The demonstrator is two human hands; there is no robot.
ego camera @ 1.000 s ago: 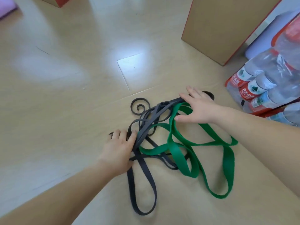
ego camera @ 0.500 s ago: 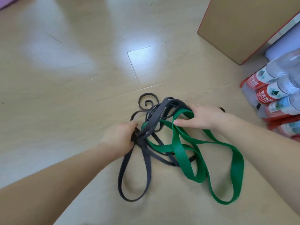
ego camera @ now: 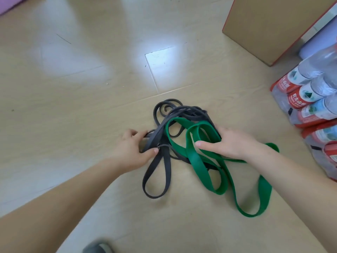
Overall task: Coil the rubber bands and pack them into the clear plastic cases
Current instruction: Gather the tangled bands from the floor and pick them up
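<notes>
- Rubber bands (ego camera: 184, 111) tangled on floor (ego camera: 91, 106); left hand (ego camera: 133, 150) grips grey band (ego camera: 156, 133), right hand (ego camera: 231, 143) grips green band (ego camera: 196, 161).
- Best separated gently before coiling.

Both forearms extended, left grip (ego camera: 134, 148) pinching, right grip (ego camera: 228, 143) clasping

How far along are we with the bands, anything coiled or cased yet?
Done: nothing; the dark grey bands and green band lie tangled together on the floor, uncoiled. In hand: the left hand grips grey strands, the right hand holds the green band. Left: separating, coiling and packing all; no clear case is in view.
</notes>
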